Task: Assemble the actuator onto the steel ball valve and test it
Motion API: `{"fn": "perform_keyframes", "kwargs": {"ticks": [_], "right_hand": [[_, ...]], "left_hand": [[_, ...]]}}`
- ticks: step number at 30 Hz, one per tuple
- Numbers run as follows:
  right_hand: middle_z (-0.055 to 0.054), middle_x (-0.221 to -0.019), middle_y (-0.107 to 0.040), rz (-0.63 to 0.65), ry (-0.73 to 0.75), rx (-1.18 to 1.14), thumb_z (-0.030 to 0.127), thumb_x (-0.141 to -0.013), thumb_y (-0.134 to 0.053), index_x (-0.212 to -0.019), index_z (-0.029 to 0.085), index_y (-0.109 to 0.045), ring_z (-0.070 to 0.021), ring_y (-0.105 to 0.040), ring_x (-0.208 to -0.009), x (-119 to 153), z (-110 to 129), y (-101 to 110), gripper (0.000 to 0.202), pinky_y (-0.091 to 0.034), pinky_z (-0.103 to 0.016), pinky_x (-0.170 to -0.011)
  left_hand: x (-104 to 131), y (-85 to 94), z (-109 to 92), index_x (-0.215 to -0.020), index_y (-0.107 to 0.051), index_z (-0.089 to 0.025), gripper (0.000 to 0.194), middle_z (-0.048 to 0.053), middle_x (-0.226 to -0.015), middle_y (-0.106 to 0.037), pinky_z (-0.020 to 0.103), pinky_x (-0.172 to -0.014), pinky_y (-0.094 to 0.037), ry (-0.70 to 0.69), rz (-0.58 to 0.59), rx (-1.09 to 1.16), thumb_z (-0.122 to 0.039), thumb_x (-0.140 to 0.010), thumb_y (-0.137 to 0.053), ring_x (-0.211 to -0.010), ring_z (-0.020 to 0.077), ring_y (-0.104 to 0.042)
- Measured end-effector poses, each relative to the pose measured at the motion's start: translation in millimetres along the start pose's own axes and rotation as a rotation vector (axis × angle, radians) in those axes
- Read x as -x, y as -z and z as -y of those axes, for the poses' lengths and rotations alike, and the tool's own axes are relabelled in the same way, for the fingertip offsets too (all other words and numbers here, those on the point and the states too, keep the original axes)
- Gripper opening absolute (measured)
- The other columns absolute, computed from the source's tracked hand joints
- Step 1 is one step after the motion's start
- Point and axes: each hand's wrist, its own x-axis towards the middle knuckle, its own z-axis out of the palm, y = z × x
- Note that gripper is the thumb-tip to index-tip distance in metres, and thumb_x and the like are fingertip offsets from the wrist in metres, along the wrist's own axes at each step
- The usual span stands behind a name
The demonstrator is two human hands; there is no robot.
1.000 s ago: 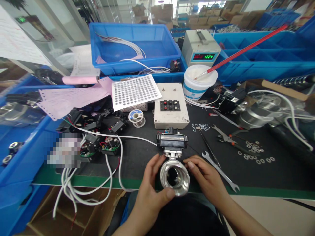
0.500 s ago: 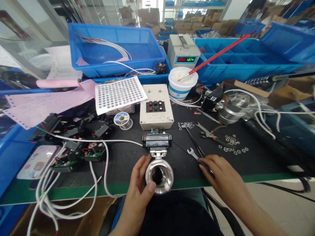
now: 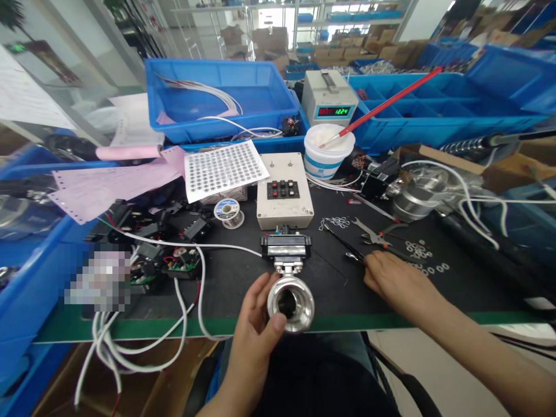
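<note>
My left hand (image 3: 258, 333) is curled around the left side of a shiny metal ball valve (image 3: 304, 310), thumb on the rim of its round opening. The valve's black actuator (image 3: 285, 248) points away from me, with a white cable running left from it. My right hand (image 3: 397, 284) is closed low over the mat, with the head of an open-end wrench (image 3: 353, 256) showing at its fingertips. Dark tweezers (image 3: 341, 237) lie against the same fingers, so their rear ends are hidden. Pliers (image 3: 388, 240) and another wrench (image 3: 369, 233) lie just beyond.
Small washers (image 3: 419, 252) and wire clips (image 3: 336, 222) are scattered on the mat. Behind the valve stand a switch box (image 3: 284, 211), a solder spool (image 3: 229, 214) and a white tub (image 3: 326, 159) with a brush (image 3: 386, 101). Opened actuators (image 3: 186, 263) and looped cables (image 3: 169, 341) lie left.
My right hand has moved slightly forward with the wrench, and its fingers now meet the tweezers, which have shifted. The left hand keeps its hold on the valve. The view has turned a little left.
</note>
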Motion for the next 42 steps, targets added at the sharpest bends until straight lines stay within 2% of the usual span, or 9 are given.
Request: {"fn": "perform_keyframes", "kwargs": {"ticks": [4,8,13,16,25,31,33,37,42], "right_hand": [[-0.007,-0.079,-0.061,-0.061,-0.112,-0.536,0.03,-0.09,-0.034,-0.087,0.019,-0.048,-0.0199,-0.06,-0.072,-1,13,26,0.018,-0.046,-0.03,-0.063],[-0.002,-0.078,-0.062,-0.088,-0.192,-0.891,0.03,-0.093,-0.03,-0.102,0.022,-0.05,-0.0149,-0.06,-0.068,0,60,42,0.023,-0.048,-0.026,-0.061],[-0.004,-0.124,-0.053,-0.19,0.111,-0.86,0.018,-0.091,-0.034,-0.124,0.025,-0.037,-0.0161,-0.058,-0.096,-8,101,23,0.033,-0.048,-0.028,-0.081],[-0.005,-0.128,-0.05,-0.17,0.176,-0.737,0.015,-0.091,-0.032,-0.122,0.024,-0.038,-0.0155,-0.06,-0.092,-10,101,13,0.033,-0.048,-0.029,-0.08],[-0.003,-0.072,-0.063,-0.088,-0.19,-0.879,0.024,-0.093,-0.028,-0.115,0.018,-0.05,-0.0164,-0.063,-0.083,0,91,16,0.032,-0.05,-0.024,-0.071],[-0.005,-0.095,-0.064,0.016,-0.139,-0.909,0.024,-0.094,-0.028,-0.111,0.02,-0.049,-0.0159,-0.062,-0.083,-5,96,10,0.027,-0.048,-0.027,-0.073],[-0.004,-0.086,-0.065,0.039,-0.174,-0.851,0.027,-0.094,-0.027,-0.104,0.019,-0.051,-0.0156,-0.062,-0.074,-4,84,9,0.027,-0.049,-0.026,-0.067],[-0.008,-0.096,-0.064,-0.058,0.018,-0.549,0.025,-0.094,-0.028,-0.109,0.017,-0.051,-0.0173,-0.06,-0.09,-12,55,32,0.029,-0.047,-0.03,-0.078],[-0.002,-0.073,-0.065,0.287,0.233,0.003,0.021,-0.085,-0.047,-0.085,0.021,-0.059,-0.0194,-0.063,-0.065,-54,66,107,0.012,-0.041,-0.026,-0.049]], "left_hand": [[0,6.8,-1,-0.119,-0.047,-0.02,0.065,0.014,-0.126,-0.052,0.039,-0.099,-0.039,-0.019,0.019,-0.04,-0.041,-0.063,-0.071,-0.117,0.0287,-0.047],[-1,11.4,-2,-0.119,-0.048,-0.02,0.06,0.013,-0.126,-0.053,0.038,-0.1,-0.039,-0.018,0.051,-0.066,-0.038,-0.066,-0.069,-0.116,0.0281,-0.048],[0,13.6,-5,-0.123,-0.044,-0.023,0.054,0.009,-0.132,-0.047,0.035,-0.103,-0.036,-0.082,0.11,-0.17,-0.034,-0.073,-0.064,-0.121,0.0243,-0.043],[2,12.6,-9,-0.124,-0.043,-0.024,0.05,0.008,-0.133,-0.047,0.033,-0.105,-0.032,-0.149,0.108,-0.246,-0.032,-0.077,-0.06,-0.123,0.0216,-0.042],[2,11.8,-6,-0.123,-0.044,-0.029,0.041,0.005,-0.13,-0.049,0.041,-0.106,-0.031,-0.395,0.099,-0.549,-0.024,-0.083,-0.052,-0.122,0.0221,-0.042],[-1,10.4,-11,-0.117,-0.044,-0.023,0.037,0.008,-0.127,-0.047,0.041,-0.104,-0.032,-0.677,0.068,-0.713,-0.013,-0.082,-0.051,-0.125,0.0214,-0.037],[-2,6.6,-22,-0.115,-0.044,-0.019,0.036,0.009,-0.123,-0.05,0.036,-0.102,-0.035,-0.859,0.158,-0.78,-0.01,-0.081,-0.051,-0.122,0.0203,-0.04],[-6,-12.5,-51,-0.106,-0.051,-0.012,0.031,0.007,-0.103,-0.062,0.028,-0.09,-0.043,-1.242,0.663,-0.994,-0.034,-0.084,-0.051,-0.102,0.0177,-0.054],[-19,-33.3,-63,-0.079,-0.054,-0.017,0.017,-0.001,-0.073,-0.063,0.03,-0.064,-0.047,-1.19,0.998,-1.424,-0.03,-0.086,-0.046,-0.069,0.0157,-0.057]]}}
